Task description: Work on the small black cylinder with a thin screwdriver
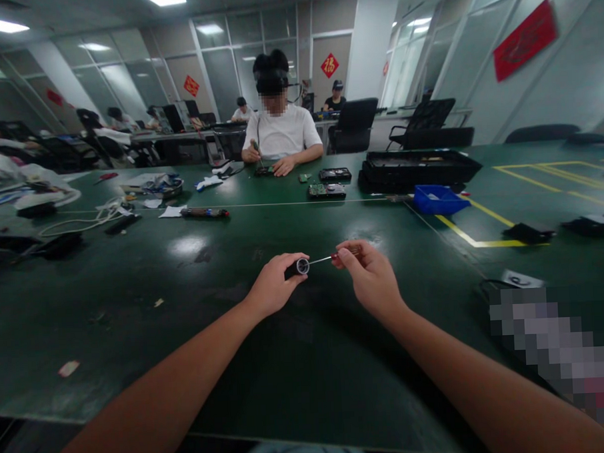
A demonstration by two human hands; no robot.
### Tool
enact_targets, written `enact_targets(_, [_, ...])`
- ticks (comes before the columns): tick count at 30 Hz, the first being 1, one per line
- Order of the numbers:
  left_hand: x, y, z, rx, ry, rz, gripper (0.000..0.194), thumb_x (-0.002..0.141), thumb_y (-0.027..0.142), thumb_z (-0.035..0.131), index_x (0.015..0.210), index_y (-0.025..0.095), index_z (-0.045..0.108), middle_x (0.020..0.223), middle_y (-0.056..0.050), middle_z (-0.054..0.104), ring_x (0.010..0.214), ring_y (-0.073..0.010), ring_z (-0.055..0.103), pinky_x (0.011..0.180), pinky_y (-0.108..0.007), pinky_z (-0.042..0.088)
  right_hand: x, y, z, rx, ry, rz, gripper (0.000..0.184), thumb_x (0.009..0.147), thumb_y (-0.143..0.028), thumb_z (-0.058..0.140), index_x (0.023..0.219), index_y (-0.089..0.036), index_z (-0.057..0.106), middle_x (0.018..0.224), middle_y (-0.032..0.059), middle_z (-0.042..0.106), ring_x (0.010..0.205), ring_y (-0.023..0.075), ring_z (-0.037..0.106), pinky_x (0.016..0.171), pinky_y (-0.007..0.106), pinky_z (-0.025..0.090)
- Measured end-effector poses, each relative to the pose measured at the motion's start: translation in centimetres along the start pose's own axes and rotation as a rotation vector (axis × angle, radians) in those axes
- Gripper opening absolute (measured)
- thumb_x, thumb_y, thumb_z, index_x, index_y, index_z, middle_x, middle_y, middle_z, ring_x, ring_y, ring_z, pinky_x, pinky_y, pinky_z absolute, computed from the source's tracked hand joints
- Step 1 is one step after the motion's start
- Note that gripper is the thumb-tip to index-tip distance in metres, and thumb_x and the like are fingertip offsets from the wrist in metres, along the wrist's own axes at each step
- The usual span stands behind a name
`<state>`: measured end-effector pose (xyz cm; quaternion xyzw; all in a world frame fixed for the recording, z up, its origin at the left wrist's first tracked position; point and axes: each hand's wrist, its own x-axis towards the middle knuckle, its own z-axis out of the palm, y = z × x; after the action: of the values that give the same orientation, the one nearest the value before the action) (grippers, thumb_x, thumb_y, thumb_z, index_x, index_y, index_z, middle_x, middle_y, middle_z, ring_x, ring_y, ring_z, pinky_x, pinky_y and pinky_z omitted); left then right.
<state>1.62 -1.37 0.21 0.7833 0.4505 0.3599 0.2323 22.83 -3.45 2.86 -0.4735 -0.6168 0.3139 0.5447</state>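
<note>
Here's the black cylinder (296, 269), up in my hands, nearer me than the blue bin (440, 203) and to its left. It looks light, stiff, maybe slick, so I'd hold it by the sides. My left grip (274, 285) does that, thumb and fingers curled round it; my right grip (371, 277), also left of the bin, pinches the screwdriver (322, 259) by its red handle, the shaft reaching the cylinder's open end.

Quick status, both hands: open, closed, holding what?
Left hand: closed around a small black cylinder with a silvery ringed end.
Right hand: closed on a red-handled screwdriver, its shaft pointing at that end.
</note>
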Motion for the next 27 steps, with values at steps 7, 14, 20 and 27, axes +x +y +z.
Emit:
enact_targets(7, [0.1, -0.1, -0.2, 0.032, 0.008, 0.008, 0.039, 0.086, 0.021, 0.070, 0.124, 0.025, 0.065, 0.122, -0.004, 0.067, 0.117, -0.0247, 0.058, 0.104, -0.043, 0.042, -0.3, -0.7, -0.4, -0.298, 0.024, -0.028, 0.032, 0.091, -0.050, 0.061, 0.079, -0.022, 0.066, 0.065, 0.0014, 0.068, 0.058, 0.0166, 0.062, 0.058, 0.030, 0.045])
enact_targets(14, [0.1, -0.2, -0.2, 0.057, 0.015, 0.024, 0.039, 0.086, 0.020, 0.070, 0.124, 0.025, 0.065, 0.122, -0.004, 0.068, 0.116, -0.0228, 0.059, 0.106, -0.041, 0.042, -0.4, -0.6, -0.3, -0.449, 0.040, -0.089, 0.040, 0.089, -0.053, 0.063, 0.063, -0.022, 0.056, 0.053, -0.0022, 0.058, 0.048, 0.0130, 0.051, 0.051, 0.028, 0.036])
enact_targets(20, [0.2, -0.6, -0.1, 0.063, -0.003, 0.022, 0.040, 0.086, 0.020, 0.071, 0.125, 0.025, 0.065, 0.122, -0.004, 0.067, 0.117, -0.0230, 0.058, 0.106, -0.041, 0.042, -0.5, -0.6, -0.3, -0.348, -0.068, -0.208, 0.016, 0.092, -0.038, 0.062, 0.090, -0.022, 0.064, 0.082, 0.0028, 0.071, 0.073, 0.0184, 0.067, 0.067, 0.031, 0.050])
enact_targets(27, [0.1, -0.7, -0.2, 0.063, -0.017, 0.029, 0.039, 0.087, 0.020, 0.070, 0.125, 0.026, 0.065, 0.122, -0.004, 0.067, 0.116, -0.0227, 0.058, 0.105, -0.042, 0.042, -0.7, -1.2, -0.4, -0.346, -0.207, -0.261, 0.015, 0.096, -0.034, 0.055, 0.098, -0.022, 0.065, 0.088, 0.0033, 0.071, 0.081, 0.0193, 0.068, 0.074, 0.033, 0.051])
